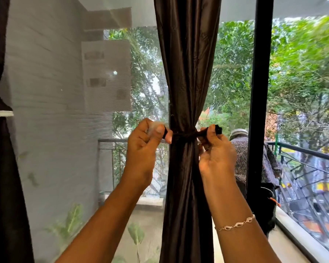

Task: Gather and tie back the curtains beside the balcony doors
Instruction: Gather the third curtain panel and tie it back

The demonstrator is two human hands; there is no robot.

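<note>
The brown curtain [186, 73] hangs in the middle, between the mesh screen [55, 92] and the black door frame [258, 92]. It is drawn to a narrow waist by the dark tie [184, 134] wrapped round it. The left grip [144, 147] has thumb and fingers clamped on one end of the tie, just left of the curtain. The right grip [215, 149] pinches the other end on the far side. Both ends are drawn outward, so the band looks taut.

From where I stand the knot looks only half made. The cloth is glossy and likely slippery, so if either end slid out of its pinch the wrap would loosen and the folds would spill wide. The ends showing past the fingers are short, which leaves little to loop for a second throw. A harder pull on one side could drag the bundle that way or let the band creep down.

At the far left a second curtain [0, 168] is already cinched with a pale-edged band [3, 113]. Beyond the glass are a balcony railing [302, 151], a herringbone-patterned shape [241, 154] I cannot make out, and trees. A bracelet [237, 223] sits on the right wrist. Nothing stands between the grips and the curtain
</note>
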